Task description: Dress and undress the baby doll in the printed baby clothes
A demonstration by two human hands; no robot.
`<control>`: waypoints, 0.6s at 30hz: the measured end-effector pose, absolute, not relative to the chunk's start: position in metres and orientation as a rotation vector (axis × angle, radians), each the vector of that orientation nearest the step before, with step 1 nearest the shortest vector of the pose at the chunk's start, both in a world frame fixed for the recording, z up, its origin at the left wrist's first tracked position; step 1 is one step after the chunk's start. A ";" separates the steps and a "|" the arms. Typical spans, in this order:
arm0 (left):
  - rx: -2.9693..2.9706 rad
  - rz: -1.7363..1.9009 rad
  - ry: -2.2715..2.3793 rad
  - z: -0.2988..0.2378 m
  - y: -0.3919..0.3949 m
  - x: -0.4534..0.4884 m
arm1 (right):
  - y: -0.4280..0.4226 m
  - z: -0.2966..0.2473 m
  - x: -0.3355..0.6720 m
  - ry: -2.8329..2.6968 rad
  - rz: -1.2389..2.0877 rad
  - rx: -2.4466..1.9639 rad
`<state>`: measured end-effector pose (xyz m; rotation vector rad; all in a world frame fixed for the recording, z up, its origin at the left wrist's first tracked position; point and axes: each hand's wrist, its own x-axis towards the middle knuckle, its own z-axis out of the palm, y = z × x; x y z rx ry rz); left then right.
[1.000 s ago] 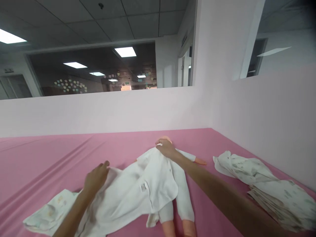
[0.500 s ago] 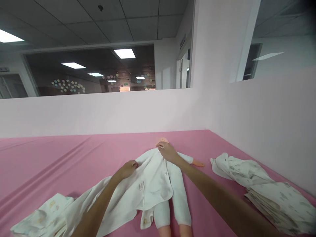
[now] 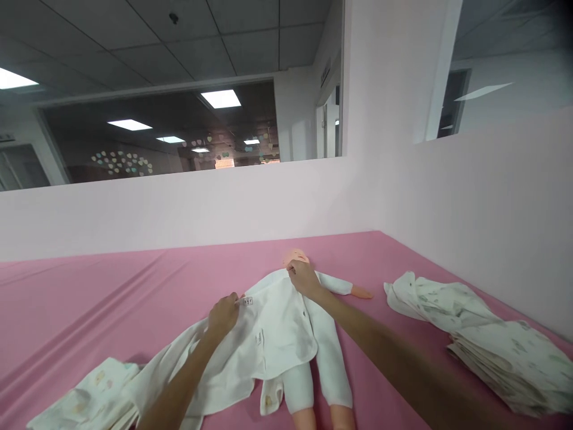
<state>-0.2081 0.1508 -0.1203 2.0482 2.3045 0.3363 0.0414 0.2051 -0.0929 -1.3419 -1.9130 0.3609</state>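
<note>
A baby doll [image 3: 341, 382] in a white long-sleeved outfit lies on its back, its head at the far end and partly behind my hand. Over its chest is spread a white baby garment [image 3: 286, 325] with snaps along one edge and small printed labels. My right hand [image 3: 302, 278] pinches the garment's upper edge just below the doll's face. Farther left, my left hand [image 3: 225, 313] is closed on the garment's edge beside a small white label. The rest of the cloth trails toward the lower left, partly under my left forearm.
Pink sheeting [image 3: 147, 298] covers the surface, wrinkled at the left. Folded patterned cloths [image 3: 510, 352] lie in a pile at the right by the wall. Another patterned folded cloth [image 3: 89, 391] sits at the lower left. White walls [image 3: 188, 209] with windows border the back and right.
My left hand has shifted slightly left and down, drawing the garment's edge flatter, and a label now shows by its fingers. My right hand stays near the doll's neck. The view has tilted slightly.
</note>
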 end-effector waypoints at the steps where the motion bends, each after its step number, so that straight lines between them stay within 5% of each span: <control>1: 2.049 0.344 2.356 -0.124 0.152 -0.204 | 0.206 -0.094 0.041 -1.913 0.351 -1.360; 7: 2.138 0.432 2.440 -0.137 0.135 -0.166 | 0.209 -0.094 0.043 -1.870 0.306 -1.444; 18: 1.831 0.760 1.922 -0.134 0.154 -0.123 | 0.186 -0.144 0.091 -1.489 0.407 -1.500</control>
